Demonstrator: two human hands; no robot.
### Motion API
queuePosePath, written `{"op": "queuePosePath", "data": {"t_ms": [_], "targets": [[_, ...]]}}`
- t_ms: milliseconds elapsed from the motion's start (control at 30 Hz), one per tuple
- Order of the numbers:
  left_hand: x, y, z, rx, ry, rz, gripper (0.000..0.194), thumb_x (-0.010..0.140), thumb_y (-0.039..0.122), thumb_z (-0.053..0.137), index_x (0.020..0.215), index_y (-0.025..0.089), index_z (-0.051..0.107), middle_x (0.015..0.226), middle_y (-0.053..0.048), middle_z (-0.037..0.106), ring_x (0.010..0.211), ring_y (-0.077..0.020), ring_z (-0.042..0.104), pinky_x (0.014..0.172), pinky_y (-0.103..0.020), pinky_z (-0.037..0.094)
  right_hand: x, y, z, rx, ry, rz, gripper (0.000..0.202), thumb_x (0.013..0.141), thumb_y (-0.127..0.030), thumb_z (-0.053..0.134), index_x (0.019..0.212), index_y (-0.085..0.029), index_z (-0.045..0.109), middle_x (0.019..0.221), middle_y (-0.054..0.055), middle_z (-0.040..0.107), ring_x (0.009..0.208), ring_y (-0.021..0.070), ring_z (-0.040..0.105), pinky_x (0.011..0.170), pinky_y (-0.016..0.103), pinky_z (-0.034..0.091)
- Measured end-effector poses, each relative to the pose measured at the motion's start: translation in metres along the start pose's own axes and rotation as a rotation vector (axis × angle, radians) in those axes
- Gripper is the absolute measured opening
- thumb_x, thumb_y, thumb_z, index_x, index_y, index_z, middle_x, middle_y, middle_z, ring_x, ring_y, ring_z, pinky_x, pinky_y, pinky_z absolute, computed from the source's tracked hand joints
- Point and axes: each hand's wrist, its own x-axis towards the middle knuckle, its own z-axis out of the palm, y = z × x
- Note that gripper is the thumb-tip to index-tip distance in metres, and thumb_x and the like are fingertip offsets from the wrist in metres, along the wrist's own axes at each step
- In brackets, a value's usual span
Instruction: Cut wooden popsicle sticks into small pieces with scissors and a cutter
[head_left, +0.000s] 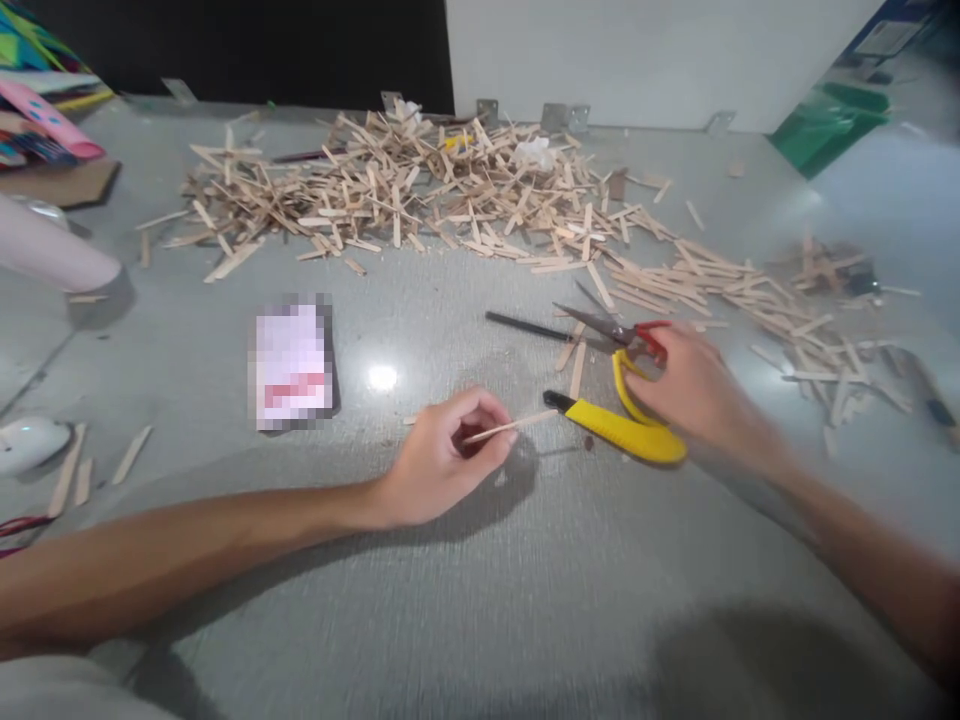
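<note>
Between the thumb and fingers of my left hand [454, 455] is a thin wooden stick [531, 419], pointing right. Its far end lies close to the black tip of a yellow-handled tool [626, 430] on the grey table. My right hand [694, 385] is closed on the handles of red-and-yellow scissors [600, 323], whose blades point left. Part of that hand is blurred. Beside the scissors lie a dark rod [529, 326] and a couple of loose wooden pieces [577, 368].
A large heap of wooden sticks [390, 190] spreads along the back and right. A pixelated pink-white box [292, 365] sits left of centre. At the left edge are a white mouse-like object [31, 443] and a pale roll [56, 245]. A green bin [832, 125] stands back right.
</note>
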Motion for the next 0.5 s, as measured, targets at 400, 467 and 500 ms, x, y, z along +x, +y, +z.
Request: {"op": "queuePosePath", "data": {"t_ms": [400,467,500], "targets": [[0.005,0.005,0.0,-0.053,-0.074,-0.059,0.019,0.098,0.031,0.077,0.086,0.017,0.07,0.065,0.002,0.062,0.056,-0.0099,0.057,0.053,-0.02,0.047,-0.03,-0.048,-0.038,-0.177,-0.234,-0.741,0.052,0.106,-0.009,0.045,0.145,-0.035,0.068,0.122,0.011,0.078,0.087,0.0289,0.07,0.079,0.043,0.049],[0.005,0.005,-0.002,-0.075,-0.055,-0.011,0.024,0.096,0.03,0.08,0.082,0.018,0.065,0.076,0.0,0.065,0.06,-0.0091,0.058,0.056,-0.02,0.05,-0.031,-0.052,-0.032,-0.247,-0.281,-0.86,0.05,0.106,-0.007,0.048,0.144,-0.034,0.068,0.113,0.009,0.079,0.082,0.0253,0.067,0.075,0.039,0.046],[0.005,0.004,-0.003,-0.095,-0.05,0.011,0.026,0.096,0.03,0.08,0.081,0.017,0.063,0.087,-0.002,0.069,0.063,-0.0086,0.061,0.059,-0.021,0.053,-0.03,-0.052,-0.029,-0.302,-0.294,-0.896,0.048,0.106,-0.006,0.048,0.141,-0.031,0.069,0.106,0.008,0.078,0.079,0.0247,0.066,0.073,0.038,0.045]]}}
